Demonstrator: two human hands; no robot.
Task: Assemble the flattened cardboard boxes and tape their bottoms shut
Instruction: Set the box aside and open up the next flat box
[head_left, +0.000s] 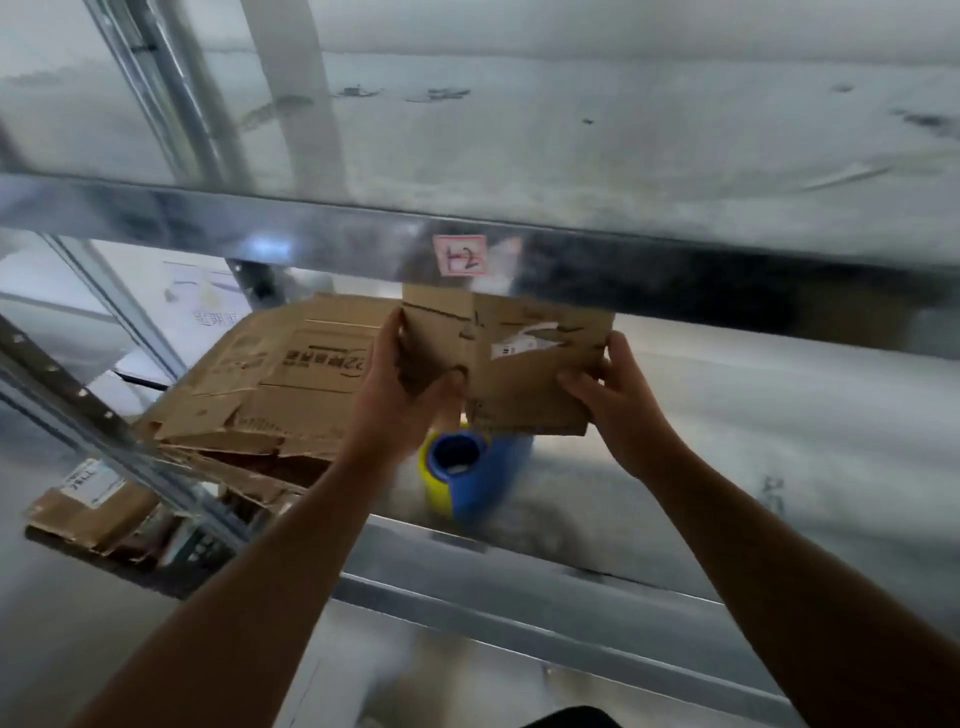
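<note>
I hold a small flattened cardboard box with a torn white label up in front of the shelf. My left hand grips its left edge, thumb on the near face. My right hand grips its right edge. Below the box a blue and yellow tape dispenser lies on the metal shelf. A pile of flattened cardboard boxes lies on the shelf to the left.
An upper metal shelf beam with a pink label runs just above the held box. A slanted rack upright stands at the left. Another flattened box lies low at the left. The frame is motion-blurred.
</note>
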